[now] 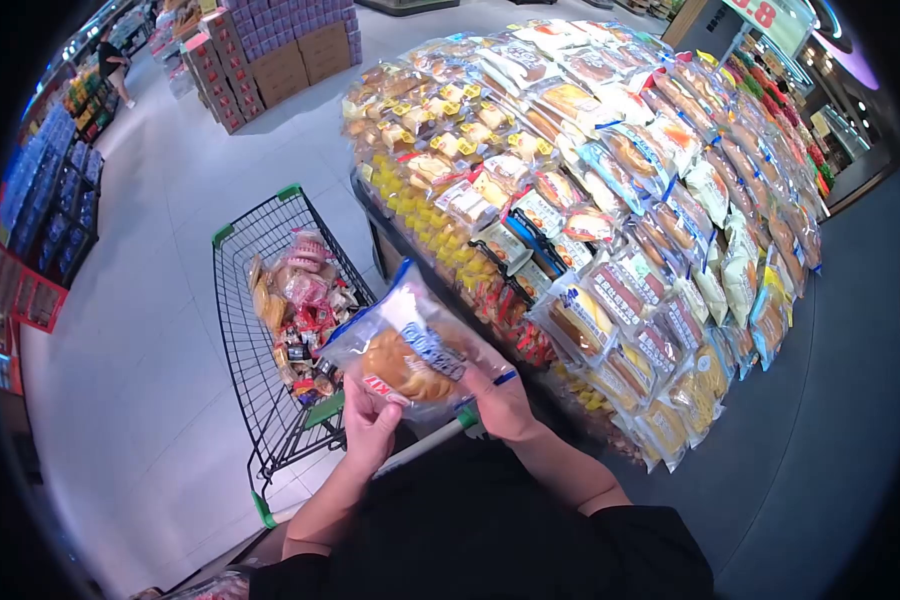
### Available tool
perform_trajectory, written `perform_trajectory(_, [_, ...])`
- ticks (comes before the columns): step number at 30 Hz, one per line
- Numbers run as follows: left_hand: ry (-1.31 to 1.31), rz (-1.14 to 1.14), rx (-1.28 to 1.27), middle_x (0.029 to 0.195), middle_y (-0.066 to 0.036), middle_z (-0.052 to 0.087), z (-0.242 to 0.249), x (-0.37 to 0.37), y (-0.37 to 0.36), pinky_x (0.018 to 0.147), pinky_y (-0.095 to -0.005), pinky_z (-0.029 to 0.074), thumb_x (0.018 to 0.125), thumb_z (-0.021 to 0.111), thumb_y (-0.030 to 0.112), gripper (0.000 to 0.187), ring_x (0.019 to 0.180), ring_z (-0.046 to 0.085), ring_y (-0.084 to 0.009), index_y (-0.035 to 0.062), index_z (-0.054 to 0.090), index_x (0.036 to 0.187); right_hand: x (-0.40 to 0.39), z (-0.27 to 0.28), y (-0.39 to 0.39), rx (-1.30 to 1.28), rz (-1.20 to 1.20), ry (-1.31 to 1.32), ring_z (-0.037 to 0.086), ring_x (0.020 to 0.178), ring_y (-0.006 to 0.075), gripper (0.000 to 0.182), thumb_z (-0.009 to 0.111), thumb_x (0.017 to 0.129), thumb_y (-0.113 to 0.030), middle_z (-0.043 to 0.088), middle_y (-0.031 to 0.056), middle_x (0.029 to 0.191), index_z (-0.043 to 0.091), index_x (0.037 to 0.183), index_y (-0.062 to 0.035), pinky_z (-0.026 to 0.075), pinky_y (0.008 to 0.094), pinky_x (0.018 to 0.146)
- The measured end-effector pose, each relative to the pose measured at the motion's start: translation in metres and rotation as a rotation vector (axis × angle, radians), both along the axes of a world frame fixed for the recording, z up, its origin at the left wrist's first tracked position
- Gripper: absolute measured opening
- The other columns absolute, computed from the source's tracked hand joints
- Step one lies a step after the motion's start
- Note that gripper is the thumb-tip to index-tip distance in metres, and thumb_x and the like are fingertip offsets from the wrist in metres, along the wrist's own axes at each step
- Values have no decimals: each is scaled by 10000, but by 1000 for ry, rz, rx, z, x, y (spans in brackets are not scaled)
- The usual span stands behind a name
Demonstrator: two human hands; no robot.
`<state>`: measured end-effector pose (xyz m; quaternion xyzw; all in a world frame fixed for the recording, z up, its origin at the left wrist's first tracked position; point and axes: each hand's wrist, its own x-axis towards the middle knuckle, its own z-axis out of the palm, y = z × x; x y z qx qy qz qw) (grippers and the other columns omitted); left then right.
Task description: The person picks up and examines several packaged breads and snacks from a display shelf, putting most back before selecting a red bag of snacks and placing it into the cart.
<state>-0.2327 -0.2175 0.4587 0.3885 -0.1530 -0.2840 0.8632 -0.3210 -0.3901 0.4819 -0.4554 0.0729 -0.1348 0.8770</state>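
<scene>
Hands meet at the low edge of a clear plastic bag of golden bread with a blue printed label (pixel 410 350), lifted flat and face-up, which looks like a way to read the print. The left hand (pixel 370 432) pinches the bag's near corner from below, thumb on top; the right hand (pixel 503 402) grips the opposite corner, fingers curled around the seam. The bag hangs above the gap between a dark wire shopping cart with green corner caps (pixel 245 340), already loaded with wrapped snacks, and a sloping display heaped with packaged breads (pixel 610 210). The cart's rim lies just left of the bag; pale floor (pixel 160 330) stays open beyond it, while the display crowds the right
</scene>
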Motion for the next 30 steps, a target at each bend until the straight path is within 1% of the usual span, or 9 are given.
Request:
perform_trajectory(2, [157,36,65,1365,-121,508,-2,4,-1,1083,-398,409,921,690,220,697,1244,533,-237,9,294,1454,-7,10,-11,-300,186,110,443,1359,284,676,614,956,-158,414,172,1493,274,1519,-1,381,394,1098])
perform_trajectory(6, [279,-281,181,1224,-127,639,12,40,18,943,-395,533,921,669,314,553,1077,657,-242,0,492,1340,-8,46,-20,-1078,-149,-186,343,1418,351,832,793,765,-229,273,181,1569,396,1487,-108,328,476,1140])
perform_trajectory(10, [205,-604,250,1229,-145,642,16,59,21,962,-370,521,931,663,274,497,1089,656,-232,-19,522,1308,-10,66,-29,-2030,-233,-379,371,1413,268,558,668,838,-210,417,51,1512,526,1377,-235,297,548,1142])
perform_trajectory(13, [68,-759,371,1240,-144,638,21,59,17,964,-376,520,954,628,299,489,1080,660,-231,-20,524,1309,-5,69,-18,-2026,-175,-477,485,1336,275,388,692,830,-197,556,-12,1400,645,1212,-241,312,526,1127])
perform_trajectory(16, [630,-609,186,1329,-224,569,40,55,12,970,-408,521,1020,456,433,608,1132,628,-331,-36,428,1407,-11,76,-30,-2069,-402,-492,641,1123,245,279,693,844,-200,681,13,1189,674,1123,-195,442,472,1011])
perform_trajectory(18, [599,-751,-63,1346,-256,544,41,56,7,970,-425,522,1024,422,458,644,1141,616,-366,-35,386,1436,-14,87,-46,-2136,-670,-546,689,928,258,210,659,860,-174,696,78,1067,679,1062,-120,570,405,803])
perform_trajectory(19, [559,-883,-314,1363,-288,518,42,57,6,970,-442,522,1028,387,484,679,1150,604,-400,-34,344,1465,-18,92,-59,-2169,-760,-477,693,896,259,218,671,853,-149,697,89,1059,675,1065,-100,575,389,766])
perform_trajectory(25, [475,-798,-167,1382,-304,497,10,43,27,966,-460,521,1031,388,445,651,1129,618,-385,-16,329,1487,-57,127,-193,-2269,-1451,247,701,965,300,424,740,682,-113,678,138,1162,646,1092,-61,571,343,718])
perform_trajectory(30, [588,-669,-96,1341,-270,553,-14,30,56,966,-435,523,1017,437,322,536,1103,634,-359,-18,417,1431,-81,123,-287,-2256,-1387,858,629,1046,253,513,694,700,-56,585,76,1303,538,1188,-75,543,385,792])
